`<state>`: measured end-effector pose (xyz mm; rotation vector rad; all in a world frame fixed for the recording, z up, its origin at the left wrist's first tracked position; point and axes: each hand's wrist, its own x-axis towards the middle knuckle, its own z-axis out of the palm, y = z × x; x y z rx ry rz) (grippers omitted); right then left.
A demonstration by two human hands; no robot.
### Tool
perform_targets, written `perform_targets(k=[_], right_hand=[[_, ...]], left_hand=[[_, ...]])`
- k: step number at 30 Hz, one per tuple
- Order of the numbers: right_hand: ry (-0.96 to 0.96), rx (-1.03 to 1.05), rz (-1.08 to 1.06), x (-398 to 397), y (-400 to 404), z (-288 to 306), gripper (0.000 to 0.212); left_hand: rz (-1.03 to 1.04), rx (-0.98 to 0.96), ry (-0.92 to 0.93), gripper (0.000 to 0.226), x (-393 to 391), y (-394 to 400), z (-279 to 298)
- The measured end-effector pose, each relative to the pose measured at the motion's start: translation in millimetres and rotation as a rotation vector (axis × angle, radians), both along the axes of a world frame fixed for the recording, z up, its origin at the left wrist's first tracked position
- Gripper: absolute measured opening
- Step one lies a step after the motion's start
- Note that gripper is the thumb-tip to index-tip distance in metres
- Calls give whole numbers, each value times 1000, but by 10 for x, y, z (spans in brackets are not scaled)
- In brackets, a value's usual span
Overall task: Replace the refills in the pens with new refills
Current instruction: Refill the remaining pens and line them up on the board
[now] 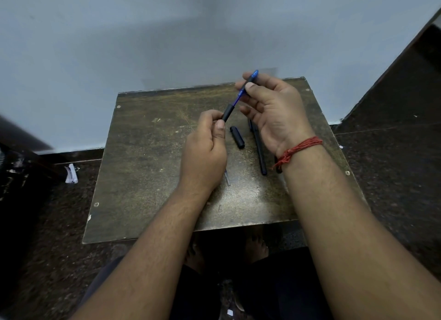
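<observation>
Left hand [206, 147]: pinches the black grip end of the blue pen [241, 94], frame centre.
Right hand [272, 109]: holds the pen's upper barrel.
Table [148, 167]: black cap [237, 137] and second pen [259, 150] lie loose.

Landmark is the black cap [237, 137] lying on the tabletop [148, 157]. Nearer the camera than the cap, a thin clear refill [227, 178] mostly hidden under the left hand [205, 150] — only its end shows. Right of the cap, the black pen [259, 152] has its far end covered by the right hand [274, 109]. Further right, a dark item [278, 168] behind the wrist — too little visible to identify. Far left of the cap, white scrap [71, 174] on the floor, blurred.
</observation>
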<state>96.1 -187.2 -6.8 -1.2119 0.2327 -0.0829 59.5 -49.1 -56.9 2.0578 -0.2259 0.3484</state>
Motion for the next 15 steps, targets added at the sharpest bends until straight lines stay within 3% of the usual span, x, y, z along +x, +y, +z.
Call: perform_targets(k=[6,15], right_hand=[[22,-128,83,-5,26,-23,13],[-8,1,-67,34,-44,-25,11]], left_hand=[[-61,45,2,50,19,19,-31],[-20,98,-9,58,-4,-6,10]])
